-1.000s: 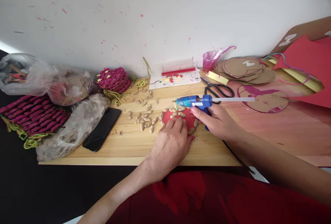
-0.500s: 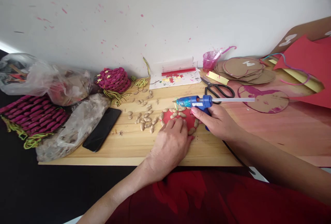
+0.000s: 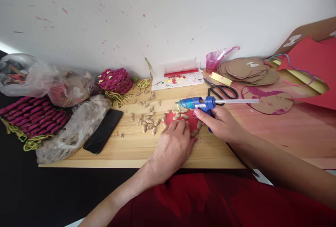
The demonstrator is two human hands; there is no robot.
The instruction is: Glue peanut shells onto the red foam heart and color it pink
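My right hand grips a blue glue gun, its nozzle pointing left and a long clear glue stick jutting from its back. Beneath the nozzle lies a red piece of card with peanuts in their shells around its edge and more across its upper part. My left hand rests on the lower left of this card. Its fingers are bent and close together, and the fingertips press down; whatever lies under them is hidden. Loose peanuts are scattered on the table to the left.
Black scissors lie behind the glue gun. Cardboard discs and a pink-stained cup stand at the back right. A phone, plastic bags and purple woven bundles are on the left. A cord trails over the front edge.
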